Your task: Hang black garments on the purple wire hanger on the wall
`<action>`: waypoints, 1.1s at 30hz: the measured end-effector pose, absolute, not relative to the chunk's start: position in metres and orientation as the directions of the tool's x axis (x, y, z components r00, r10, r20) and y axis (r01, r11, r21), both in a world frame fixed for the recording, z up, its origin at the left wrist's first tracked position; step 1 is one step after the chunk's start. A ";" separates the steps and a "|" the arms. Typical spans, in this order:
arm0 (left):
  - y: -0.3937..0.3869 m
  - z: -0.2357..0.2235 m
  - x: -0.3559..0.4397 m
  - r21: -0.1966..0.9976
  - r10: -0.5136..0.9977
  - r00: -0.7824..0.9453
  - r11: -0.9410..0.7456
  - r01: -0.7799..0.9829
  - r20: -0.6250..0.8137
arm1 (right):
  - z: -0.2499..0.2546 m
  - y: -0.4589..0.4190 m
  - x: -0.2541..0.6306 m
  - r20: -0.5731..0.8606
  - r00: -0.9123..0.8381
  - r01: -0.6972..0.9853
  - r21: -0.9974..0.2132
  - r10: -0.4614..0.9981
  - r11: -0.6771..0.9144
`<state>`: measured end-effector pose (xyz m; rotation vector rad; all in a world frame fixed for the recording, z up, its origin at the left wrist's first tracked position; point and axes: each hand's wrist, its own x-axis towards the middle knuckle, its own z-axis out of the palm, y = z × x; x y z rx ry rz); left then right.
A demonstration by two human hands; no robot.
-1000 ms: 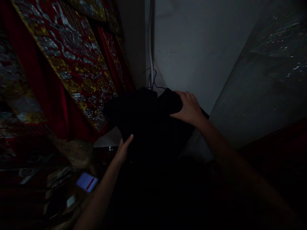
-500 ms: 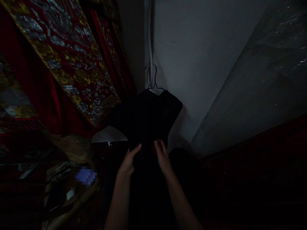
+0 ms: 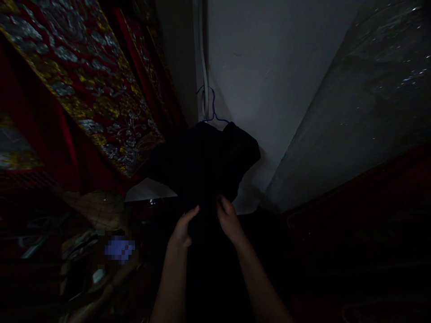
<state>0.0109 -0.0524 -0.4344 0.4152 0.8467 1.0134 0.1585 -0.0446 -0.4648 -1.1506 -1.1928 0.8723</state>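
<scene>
The left hand [image 3: 183, 229], thumb raised, and the right hand [image 3: 229, 217], fingers curled, pinch the front of a black garment [image 3: 205, 166]. It hangs on a purple wire hanger [image 3: 214, 110] by a pale wall [image 3: 269, 67]. Red embroidered cloth [image 3: 84, 89] slopes at left; plastic sheeting [image 3: 363, 98] covers the wall's right side.

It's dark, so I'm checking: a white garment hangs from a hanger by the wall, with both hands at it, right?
The color is wrong: the head view shows a black garment. It hangs from a hanger by the wall, left hand and right hand at it.
</scene>
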 end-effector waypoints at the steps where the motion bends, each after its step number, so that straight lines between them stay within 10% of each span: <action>1: -0.051 -0.434 0.010 0.661 0.868 0.259 0.492 -0.566 -0.424 | -0.464 -0.045 0.160 0.210 0.197 0.039 -0.978 0.958 0.207; 4: -0.038 -0.438 0.008 0.692 0.906 0.168 0.408 -0.596 -0.390 | -0.458 -0.046 0.166 0.089 0.163 -0.050 -0.994 0.983 0.099; 7: -0.021 -0.453 0.011 0.822 0.937 -0.282 0.008 -0.570 -0.204 | -0.453 -0.049 0.171 0.010 0.143 -0.125 -0.992 0.990 0.028; 11: -0.017 -0.478 0.023 0.905 0.643 -0.706 -0.426 -0.008 0.297 | -0.451 -0.051 0.169 -0.017 0.139 -0.169 -0.986 0.990 0.007; 14: -0.027 -0.488 0.037 0.871 0.751 -0.462 -0.477 0.113 0.471 | -0.449 -0.051 0.164 -0.005 0.090 -0.155 -0.988 0.996 0.009; 18: -0.036 -0.491 0.053 0.941 0.943 -0.012 -0.334 -0.048 0.334 | -0.445 -0.050 0.162 0.006 0.055 -0.141 -0.990 0.998 0.014; 26: -0.033 -0.493 0.059 0.927 0.924 0.066 -0.376 -0.016 0.376 | -0.439 -0.046 0.171 -0.021 0.056 -0.225 -0.974 0.998 -0.008; 33: -0.042 -0.517 0.073 0.857 0.888 0.075 -0.458 0.236 0.454 | -0.316 0.020 0.206 0.130 0.197 -0.323 -0.927 0.972 0.189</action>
